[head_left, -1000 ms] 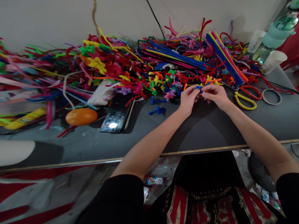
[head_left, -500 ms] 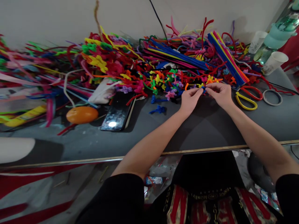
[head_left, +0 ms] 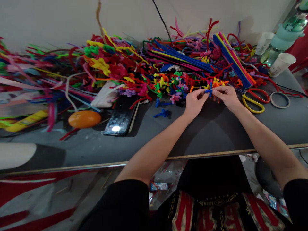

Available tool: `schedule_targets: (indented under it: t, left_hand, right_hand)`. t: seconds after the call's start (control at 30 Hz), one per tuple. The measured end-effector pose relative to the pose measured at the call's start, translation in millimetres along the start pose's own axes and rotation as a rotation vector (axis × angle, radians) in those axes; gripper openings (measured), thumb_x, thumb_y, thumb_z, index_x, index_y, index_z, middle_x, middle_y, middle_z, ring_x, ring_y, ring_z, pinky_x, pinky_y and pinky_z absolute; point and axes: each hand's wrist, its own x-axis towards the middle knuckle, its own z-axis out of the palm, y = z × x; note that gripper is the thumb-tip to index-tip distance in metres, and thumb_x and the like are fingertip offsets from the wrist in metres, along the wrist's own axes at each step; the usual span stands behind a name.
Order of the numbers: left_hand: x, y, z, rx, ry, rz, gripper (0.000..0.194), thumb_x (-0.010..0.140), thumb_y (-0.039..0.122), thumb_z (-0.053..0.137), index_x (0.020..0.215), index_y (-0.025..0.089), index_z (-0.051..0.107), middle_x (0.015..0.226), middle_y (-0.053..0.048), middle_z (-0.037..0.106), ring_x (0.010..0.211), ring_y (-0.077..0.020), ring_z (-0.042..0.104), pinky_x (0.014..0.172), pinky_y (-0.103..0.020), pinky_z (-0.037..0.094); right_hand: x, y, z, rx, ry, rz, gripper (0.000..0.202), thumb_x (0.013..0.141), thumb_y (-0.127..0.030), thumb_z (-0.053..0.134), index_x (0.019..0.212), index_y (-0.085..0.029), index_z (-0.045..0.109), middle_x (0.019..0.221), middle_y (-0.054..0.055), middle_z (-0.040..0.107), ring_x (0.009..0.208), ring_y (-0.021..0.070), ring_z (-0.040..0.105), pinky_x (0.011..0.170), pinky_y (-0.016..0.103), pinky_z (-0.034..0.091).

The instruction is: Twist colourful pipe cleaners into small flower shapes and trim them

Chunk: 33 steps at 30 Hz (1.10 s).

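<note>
Between my two hands is a small blue pipe-cleaner piece [head_left: 209, 92] with several short arms, one pointing up. My left hand [head_left: 195, 102] pinches its left side between thumb and fingers. On its right side, my right hand [head_left: 226, 97] holds it with thumb and forefinger. Another blue pipe-cleaner shape [head_left: 163, 113] lies on the grey table to the left of my hands. Just beyond my fingers is a pile of small coloured pipe-cleaner flowers [head_left: 176, 84]. Scissors with yellow and red handles [head_left: 255, 110] rest right of my right hand.
A phone [head_left: 120, 117] and an orange object [head_left: 84, 119] lie on the left. Straight pipe-cleaner bundles [head_left: 234, 61] top the heap at the back. At the right are a grey ring [head_left: 272, 102], paper cups [head_left: 283, 63] and a bottle [head_left: 285, 40].
More of the blue piece now shows between my fingertips, with one arm standing up. My hands have shifted only slightly and stay close together.
</note>
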Motion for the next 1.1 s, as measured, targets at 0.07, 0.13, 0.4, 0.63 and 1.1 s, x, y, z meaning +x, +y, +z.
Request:
schedule_targets:
  t: [0.07, 0.13, 0.4, 0.63, 1.1]
  left_hand:
    - [0, -2, 0.0, -0.01, 0.001, -0.008, 0.019, 0.079, 0.034, 0.075, 0.087, 0.017, 0.078, 0.078, -0.003, 0.077, 0.071, -0.0146, 0.068, 0.069, -0.026, 0.054]
    - [0, -4, -0.2, -0.021, -0.015, -0.022, 0.019, 0.077, 0.034, 0.076, 0.085, 0.017, 0.078, 0.077, -0.004, 0.076, 0.069, -0.0138, 0.067, 0.069, -0.026, 0.054]
    - [1, -4, 0.6, -0.174, -0.158, -0.136, 0.016, 0.07, 0.03, 0.078, 0.079, 0.017, 0.079, 0.077, -0.003, 0.077, 0.069, -0.0137, 0.068, 0.071, -0.028, 0.056]
    - [1, -6, 1.8, -0.17, -0.156, -0.157, 0.011, 0.072, 0.023, 0.078, 0.08, 0.016, 0.079, 0.078, -0.003, 0.077, 0.071, -0.0141, 0.069, 0.073, -0.029, 0.056]
    - [3, -6, -0.2, -0.158, -0.176, -0.083, 0.021, 0.075, 0.036, 0.08, 0.084, 0.017, 0.079, 0.084, -0.005, 0.078, 0.076, -0.0142, 0.07, 0.076, -0.028, 0.056]
  right_hand:
    - [-1, -2, 0, -0.014, 0.004, -0.023, 0.041, 0.064, -0.054, 0.085, 0.083, -0.019, 0.079, 0.064, 0.0, 0.068, 0.052, 0.0089, 0.057, 0.043, 0.021, 0.043]
    - [-2, -3, 0, -0.039, 0.009, -0.059, 0.04, 0.065, -0.053, 0.085, 0.085, -0.02, 0.079, 0.065, 0.0, 0.069, 0.053, 0.0092, 0.056, 0.044, 0.022, 0.044]
    - [-1, -2, -5, -0.082, -0.021, -0.123, 0.027, 0.066, -0.045, 0.084, 0.075, -0.02, 0.079, 0.07, 0.003, 0.072, 0.054, 0.0103, 0.056, 0.048, 0.025, 0.047]
    - [-1, -5, -3, -0.075, -0.008, -0.123, 0.031, 0.063, -0.047, 0.086, 0.067, -0.019, 0.074, 0.064, 0.001, 0.067, 0.055, 0.0103, 0.056, 0.049, 0.024, 0.046]
    - [4, 6, -12, 0.056, -0.116, 0.003, 0.045, 0.065, -0.059, 0.085, 0.079, -0.017, 0.079, 0.054, -0.001, 0.061, 0.047, 0.0075, 0.051, 0.039, 0.02, 0.037]
